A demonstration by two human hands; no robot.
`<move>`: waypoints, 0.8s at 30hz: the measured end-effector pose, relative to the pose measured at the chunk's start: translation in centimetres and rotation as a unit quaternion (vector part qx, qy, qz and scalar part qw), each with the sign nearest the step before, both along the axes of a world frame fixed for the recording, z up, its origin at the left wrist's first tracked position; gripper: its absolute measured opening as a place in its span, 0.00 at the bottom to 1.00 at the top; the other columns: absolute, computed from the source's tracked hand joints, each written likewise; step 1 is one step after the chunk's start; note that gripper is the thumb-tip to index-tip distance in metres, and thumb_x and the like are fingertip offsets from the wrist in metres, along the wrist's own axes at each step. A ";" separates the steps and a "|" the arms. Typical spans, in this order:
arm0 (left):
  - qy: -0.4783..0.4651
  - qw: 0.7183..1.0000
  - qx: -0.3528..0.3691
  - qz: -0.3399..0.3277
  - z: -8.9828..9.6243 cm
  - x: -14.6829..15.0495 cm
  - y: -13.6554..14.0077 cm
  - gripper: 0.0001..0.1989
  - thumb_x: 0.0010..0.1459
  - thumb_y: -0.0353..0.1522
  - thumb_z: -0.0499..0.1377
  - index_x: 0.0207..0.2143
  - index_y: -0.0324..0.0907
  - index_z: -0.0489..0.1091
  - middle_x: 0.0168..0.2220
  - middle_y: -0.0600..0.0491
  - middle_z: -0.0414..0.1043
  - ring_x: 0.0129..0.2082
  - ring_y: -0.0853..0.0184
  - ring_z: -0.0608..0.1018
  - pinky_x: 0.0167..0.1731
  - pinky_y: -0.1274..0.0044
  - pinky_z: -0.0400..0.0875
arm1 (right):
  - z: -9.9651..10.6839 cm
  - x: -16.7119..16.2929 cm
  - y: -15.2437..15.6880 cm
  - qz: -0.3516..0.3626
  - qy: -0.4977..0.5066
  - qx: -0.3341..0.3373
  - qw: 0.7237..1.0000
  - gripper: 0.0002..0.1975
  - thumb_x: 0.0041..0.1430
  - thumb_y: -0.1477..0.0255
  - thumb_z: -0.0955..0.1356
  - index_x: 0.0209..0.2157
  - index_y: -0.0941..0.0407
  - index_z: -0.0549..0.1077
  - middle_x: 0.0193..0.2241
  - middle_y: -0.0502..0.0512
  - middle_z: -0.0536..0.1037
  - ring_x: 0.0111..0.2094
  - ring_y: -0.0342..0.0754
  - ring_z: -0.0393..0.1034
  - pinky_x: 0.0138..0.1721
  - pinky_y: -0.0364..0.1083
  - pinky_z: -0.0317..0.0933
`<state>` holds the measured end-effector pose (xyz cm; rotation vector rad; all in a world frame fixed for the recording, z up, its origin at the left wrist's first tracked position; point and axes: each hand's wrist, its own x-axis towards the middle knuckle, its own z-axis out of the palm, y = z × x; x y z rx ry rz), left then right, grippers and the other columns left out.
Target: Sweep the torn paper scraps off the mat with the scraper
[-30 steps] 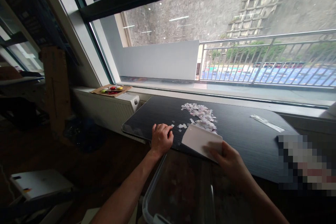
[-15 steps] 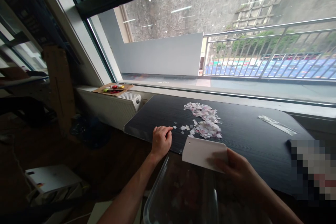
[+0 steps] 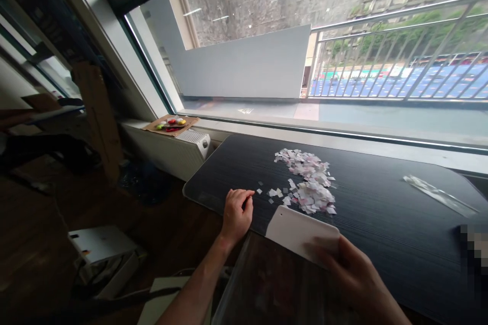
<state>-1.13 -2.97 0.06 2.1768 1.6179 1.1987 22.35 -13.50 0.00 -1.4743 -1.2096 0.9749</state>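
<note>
My right hand [image 3: 353, 264] grips a white dough scraper [image 3: 301, 231] by its right end. The scraper is a flat plastic sheet with a small hole in one corner, held tilted at the front edge of the dark table [image 3: 373, 213]. Just beyond it lies a pile of small cut paper pieces [image 3: 312, 190]. My left hand [image 3: 238, 213] is at the table's front edge, fingers bent and thumb apart, with nothing seen in it. Its fingertip is close to a loose paper square [image 3: 260, 191]. Below the scraper is a clear plastic bin [image 3: 236, 284], its inside dim.
A clear plastic packet [image 3: 438, 195] lies on the table's right side. Behind is a window over a railing [image 3: 396, 61]. A radiator [image 3: 175, 152] with cardboard and small colourful items stands left. A white box [image 3: 101, 244] sits on the floor. A person's dark-clothed leg shows far left.
The view has swung slightly, so the table and paper pile appear farther right and a bit lower. The scraper stays in my right hand, and my left hand keeps its place by the table edge.
</note>
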 end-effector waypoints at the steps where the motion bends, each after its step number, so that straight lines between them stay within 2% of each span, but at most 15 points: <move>1: -0.004 1.000 0.000 -0.001 0.0 0.0 0.0 0.10 0.60 0.27 0.51 0.38 0.44 0.72 0.38 0.51 0.77 0.41 0.64 0.77 0.55 0.63 0.62 | -0.2 0.2 -0.2 -0.012 -0.007 -0.002 1.000 0.18 0.53 0.58 0.69 0.40 0.55 0.77 0.36 0.57 0.83 0.35 0.54 0.77 0.38 0.47 0.70; 3: -0.011 1.000 0.003 -0.003 0.1 0.0 -0.1 0.10 0.60 0.28 0.51 0.38 0.44 0.72 0.38 0.51 0.77 0.41 0.64 0.77 0.55 0.64 0.63 | -0.8 0.4 -0.6 -0.024 -0.024 0.001 0.999 0.18 0.53 0.58 0.69 0.41 0.55 0.77 0.37 0.57 0.83 0.37 0.54 0.78 0.39 0.46 0.71; 8: -0.026 1.000 0.015 -0.010 0.2 -0.2 -0.3 0.10 0.61 0.28 0.51 0.39 0.43 0.72 0.38 0.50 0.77 0.40 0.64 0.77 0.55 0.63 0.63 | -1.3 1.2 -1.8 0.066 -0.093 0.061 0.992 0.14 0.56 0.61 0.68 0.38 0.54 0.78 0.32 0.54 0.84 0.30 0.50 0.79 0.29 0.39 0.71; 12: -0.031 0.999 0.031 -0.009 0.1 -0.2 -0.4 0.10 0.60 0.28 0.52 0.38 0.43 0.73 0.38 0.50 0.77 0.41 0.64 0.77 0.55 0.61 0.64 | 0.8 1.7 -0.9 -0.033 -0.225 0.137 0.964 0.12 0.57 0.65 0.68 0.41 0.54 0.77 0.35 0.52 0.84 0.33 0.49 0.80 0.36 0.39 0.71; 15: -0.029 0.999 0.041 -0.003 0.0 -0.2 -0.4 0.10 0.60 0.27 0.52 0.38 0.43 0.73 0.38 0.50 0.77 0.41 0.63 0.78 0.55 0.59 0.64 | 2.4 1.2 1.0 -0.067 -0.286 0.185 0.938 0.11 0.59 0.67 0.66 0.42 0.54 0.76 0.34 0.52 0.84 0.32 0.48 0.80 0.35 0.39 0.71; 19: -0.016 0.999 0.047 0.000 -0.1 -0.2 -0.5 0.10 0.60 0.28 0.52 0.39 0.44 0.73 0.38 0.51 0.77 0.41 0.64 0.78 0.55 0.59 0.64 | 2.7 1.3 1.8 -0.053 -0.323 0.194 0.925 0.10 0.62 0.68 0.64 0.43 0.52 0.74 0.36 0.51 0.83 0.34 0.47 0.80 0.35 0.38 0.70; 21: -0.008 0.999 0.049 -0.001 -0.1 -0.3 -0.6 0.10 0.61 0.28 0.52 0.39 0.43 0.73 0.38 0.51 0.77 0.42 0.63 0.77 0.55 0.59 0.64 | 2.4 2.6 0.8 -0.013 -0.339 0.204 0.918 0.10 0.61 0.69 0.65 0.43 0.50 0.73 0.35 0.49 0.84 0.33 0.47 0.80 0.33 0.37 0.71; 24: -0.002 0.999 0.047 -0.005 0.1 -0.3 -0.6 0.10 0.61 0.28 0.52 0.39 0.43 0.73 0.38 0.50 0.77 0.42 0.63 0.77 0.56 0.59 0.63 | 1.9 5.1 -1.5 -0.018 -0.353 0.176 0.919 0.10 0.57 0.68 0.67 0.42 0.48 0.73 0.34 0.47 0.84 0.30 0.49 0.80 0.31 0.39 0.72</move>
